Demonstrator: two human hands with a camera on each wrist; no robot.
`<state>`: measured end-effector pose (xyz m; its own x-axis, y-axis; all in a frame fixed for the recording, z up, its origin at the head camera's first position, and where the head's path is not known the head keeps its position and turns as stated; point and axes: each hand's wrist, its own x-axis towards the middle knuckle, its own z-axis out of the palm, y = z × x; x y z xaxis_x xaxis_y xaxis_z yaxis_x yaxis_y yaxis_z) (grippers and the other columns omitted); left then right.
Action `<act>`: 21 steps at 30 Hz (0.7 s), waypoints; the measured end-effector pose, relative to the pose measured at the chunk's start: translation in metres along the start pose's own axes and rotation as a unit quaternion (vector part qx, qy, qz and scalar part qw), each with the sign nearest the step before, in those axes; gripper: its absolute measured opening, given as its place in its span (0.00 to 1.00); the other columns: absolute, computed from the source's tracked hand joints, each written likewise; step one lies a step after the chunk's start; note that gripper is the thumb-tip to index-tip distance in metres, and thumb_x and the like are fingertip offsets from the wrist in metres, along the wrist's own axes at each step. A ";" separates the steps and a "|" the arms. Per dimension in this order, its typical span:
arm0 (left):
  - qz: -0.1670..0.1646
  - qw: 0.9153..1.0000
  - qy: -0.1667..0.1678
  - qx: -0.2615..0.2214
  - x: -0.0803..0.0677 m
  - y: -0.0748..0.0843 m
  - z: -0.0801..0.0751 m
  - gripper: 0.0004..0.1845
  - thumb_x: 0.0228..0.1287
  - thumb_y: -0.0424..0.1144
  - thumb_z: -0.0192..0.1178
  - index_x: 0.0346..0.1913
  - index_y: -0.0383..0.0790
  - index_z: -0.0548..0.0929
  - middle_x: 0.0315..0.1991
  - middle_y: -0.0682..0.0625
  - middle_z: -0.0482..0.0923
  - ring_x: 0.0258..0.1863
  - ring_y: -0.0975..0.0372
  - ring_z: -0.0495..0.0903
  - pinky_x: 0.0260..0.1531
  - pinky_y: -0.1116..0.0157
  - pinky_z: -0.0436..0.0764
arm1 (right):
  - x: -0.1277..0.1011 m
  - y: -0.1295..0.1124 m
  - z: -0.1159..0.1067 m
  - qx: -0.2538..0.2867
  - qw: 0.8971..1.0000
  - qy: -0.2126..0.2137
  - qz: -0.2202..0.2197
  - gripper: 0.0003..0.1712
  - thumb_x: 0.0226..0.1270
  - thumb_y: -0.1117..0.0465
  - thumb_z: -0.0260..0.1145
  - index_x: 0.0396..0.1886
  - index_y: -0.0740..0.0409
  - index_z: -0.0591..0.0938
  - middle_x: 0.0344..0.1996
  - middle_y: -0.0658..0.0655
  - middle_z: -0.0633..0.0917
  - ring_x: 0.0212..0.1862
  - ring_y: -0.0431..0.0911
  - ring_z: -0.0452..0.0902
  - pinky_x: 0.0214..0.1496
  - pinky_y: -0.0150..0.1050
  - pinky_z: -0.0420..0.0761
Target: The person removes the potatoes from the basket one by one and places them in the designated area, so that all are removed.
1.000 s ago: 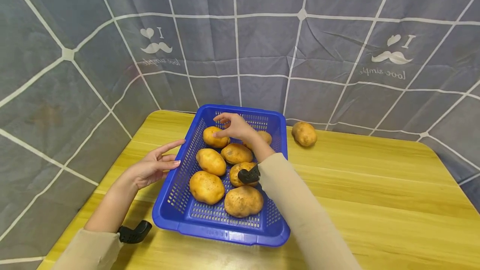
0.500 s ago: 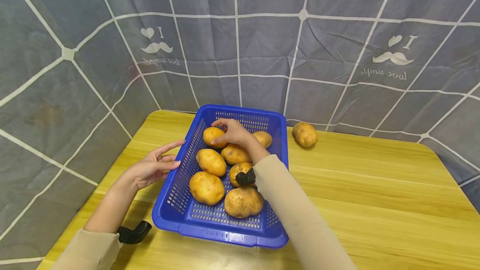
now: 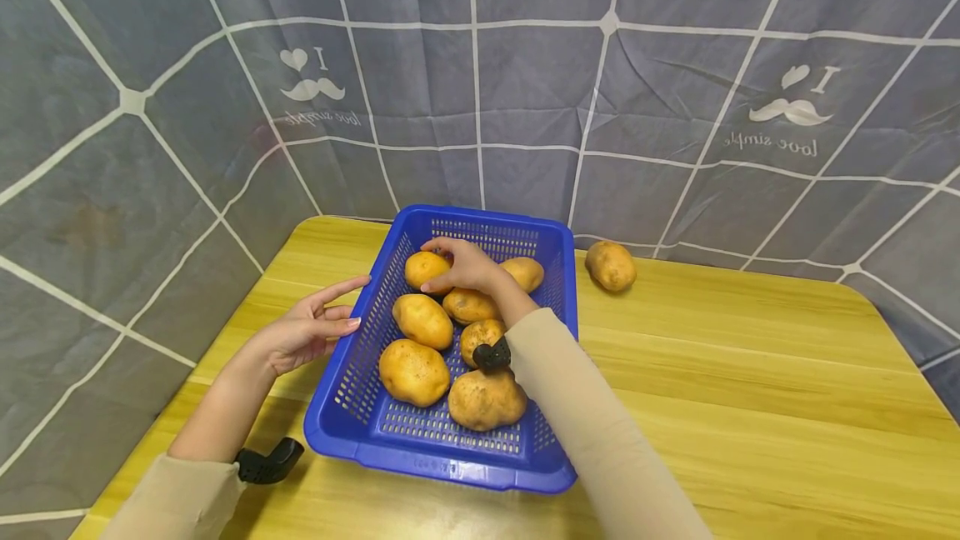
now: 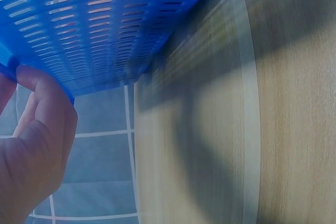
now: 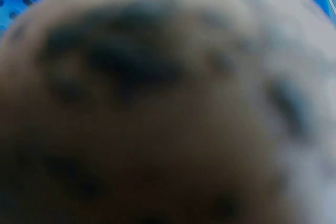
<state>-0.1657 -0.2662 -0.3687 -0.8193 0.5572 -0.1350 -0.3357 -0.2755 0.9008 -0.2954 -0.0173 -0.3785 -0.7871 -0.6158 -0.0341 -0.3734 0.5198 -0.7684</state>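
A blue plastic basket (image 3: 442, 469) with slotted sides holds several yellow-brown potatoes. My right hand (image 3: 468, 265) reaches in toward the far left, thumb and fingers around a potato (image 3: 425, 269), covering part of it. My left hand (image 3: 303, 332) holds the basket's left rim, index finger stretched along it; in the left wrist view a bent finger (image 4: 42, 85) meets the rim. Nearer to me in the basket lie a large potato (image 3: 414, 373) and a browner one (image 3: 487, 400). A blurred, dark-spotted potato surface (image 5: 157, 103) fills most of the right wrist view.
A single potato (image 3: 611, 266) lies on the wooden table (image 3: 750, 373) outside the basket, to its right near the back edge. A grey curtain (image 3: 525, 82) with white grid lines hangs behind and at the left. Black wrist cameras (image 3: 270, 462) sit below the hands.
My right hand has lowered slightly and its fingers have closed around the far-left potato. The left hand stays at the rim, and the basket and other potatoes have not moved.
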 end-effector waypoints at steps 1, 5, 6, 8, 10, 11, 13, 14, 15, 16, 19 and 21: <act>0.000 1.000 0.001 0.000 0.000 0.000 0.000 0.30 0.64 0.21 0.50 0.63 0.53 0.67 0.45 0.44 0.81 0.42 0.55 0.82 0.43 0.59 0.82 | 0.000 0.000 0.000 0.000 1.000 0.000 -0.001 0.36 0.51 0.57 0.75 0.61 0.53 0.73 0.54 0.56 0.76 0.53 0.48 0.70 0.53 0.39 0.73; 0.000 1.000 0.001 0.001 0.001 0.000 0.000 0.30 0.64 0.21 0.50 0.63 0.53 0.67 0.45 0.44 0.81 0.42 0.55 0.82 0.42 0.59 0.82 | -0.001 -0.001 0.000 0.010 1.000 -0.001 0.001 0.35 0.51 0.58 0.75 0.61 0.53 0.73 0.53 0.56 0.76 0.52 0.48 0.70 0.53 0.39 0.74; 0.000 1.000 0.001 0.002 0.001 0.000 0.000 0.30 0.64 0.21 0.51 0.63 0.53 0.67 0.45 0.44 0.81 0.42 0.55 0.82 0.42 0.59 0.82 | -0.001 -0.001 0.001 0.011 1.000 -0.001 0.002 0.35 0.51 0.58 0.74 0.60 0.53 0.73 0.53 0.56 0.76 0.52 0.48 0.70 0.52 0.39 0.74; 0.000 1.000 0.002 0.002 0.001 0.000 0.000 0.30 0.64 0.21 0.51 0.63 0.53 0.67 0.45 0.44 0.81 0.41 0.55 0.83 0.42 0.59 0.82 | -0.001 -0.001 0.001 0.012 1.000 -0.001 0.003 0.35 0.51 0.58 0.74 0.60 0.53 0.73 0.52 0.55 0.76 0.51 0.47 0.70 0.52 0.39 0.74; 0.000 1.000 0.003 0.003 0.001 0.000 0.001 0.30 0.64 0.21 0.51 0.63 0.53 0.67 0.45 0.44 0.80 0.41 0.55 0.83 0.42 0.59 0.82 | -0.002 -0.001 0.001 0.010 1.000 0.002 0.002 0.35 0.51 0.57 0.75 0.60 0.53 0.73 0.50 0.55 0.77 0.50 0.47 0.71 0.50 0.39 0.74; 0.000 1.000 0.003 0.003 0.001 0.000 0.001 0.30 0.64 0.21 0.51 0.63 0.53 0.67 0.44 0.44 0.80 0.41 0.55 0.83 0.42 0.60 0.82 | -0.002 -0.001 0.001 0.009 1.000 0.004 0.001 0.35 0.50 0.57 0.75 0.59 0.53 0.73 0.50 0.55 0.77 0.49 0.47 0.71 0.50 0.38 0.74; 0.001 1.000 0.003 0.003 0.001 0.000 0.001 0.30 0.64 0.21 0.51 0.63 0.53 0.66 0.44 0.44 0.80 0.40 0.55 0.83 0.42 0.60 0.82 | -0.002 -0.001 0.000 0.010 1.000 0.006 0.001 0.34 0.50 0.57 0.75 0.59 0.52 0.73 0.48 0.55 0.77 0.47 0.47 0.72 0.48 0.37 0.75; 0.002 1.000 0.002 0.002 0.001 0.000 0.001 0.30 0.64 0.21 0.51 0.63 0.53 0.66 0.44 0.44 0.80 0.40 0.56 0.83 0.41 0.60 0.82 | -0.002 -0.001 0.000 0.012 1.000 0.008 0.000 0.34 0.49 0.57 0.75 0.58 0.52 0.74 0.47 0.55 0.77 0.46 0.47 0.72 0.48 0.37 0.75; 0.003 1.000 0.001 0.002 0.001 0.000 0.001 0.30 0.64 0.21 0.50 0.63 0.53 0.66 0.44 0.44 0.80 0.40 0.56 0.83 0.42 0.60 0.82 | -0.002 -0.002 0.000 0.014 1.000 0.009 -0.001 0.34 0.49 0.57 0.75 0.58 0.52 0.74 0.46 0.56 0.78 0.46 0.47 0.72 0.47 0.37 0.75; 0.004 1.000 0.000 0.001 0.001 0.000 0.001 0.30 0.64 0.21 0.50 0.63 0.53 0.66 0.44 0.44 0.80 0.40 0.56 0.83 0.42 0.60 0.82 | -0.002 -0.002 0.000 0.017 1.000 0.010 -0.001 0.34 0.49 0.57 0.75 0.58 0.52 0.73 0.46 0.56 0.77 0.46 0.47 0.72 0.47 0.37 0.75; 0.005 1.000 -0.001 0.001 0.001 0.000 0.000 0.30 0.64 0.20 0.50 0.62 0.54 0.67 0.44 0.44 0.80 0.41 0.56 0.83 0.42 0.60 0.82 | -0.002 -0.004 0.000 0.024 1.000 0.016 -0.002 0.34 0.49 0.57 0.75 0.58 0.52 0.73 0.47 0.57 0.77 0.46 0.47 0.72 0.48 0.37 0.75; 0.005 1.000 0.000 0.002 0.001 0.000 0.001 0.30 0.64 0.20 0.50 0.62 0.54 0.67 0.45 0.44 0.80 0.41 0.55 0.83 0.42 0.60 0.82 | -0.002 -0.005 0.000 0.027 0.999 0.023 -0.004 0.35 0.49 0.56 0.75 0.58 0.52 0.73 0.48 0.57 0.76 0.47 0.47 0.72 0.49 0.38 0.75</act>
<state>-0.1664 -0.2649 -0.3688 -0.8224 0.5547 -0.1267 -0.3259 -0.2768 0.9040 -0.2917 -0.0182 -0.3747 -0.8064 -0.5913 -0.0003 -0.3535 0.4826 -0.8013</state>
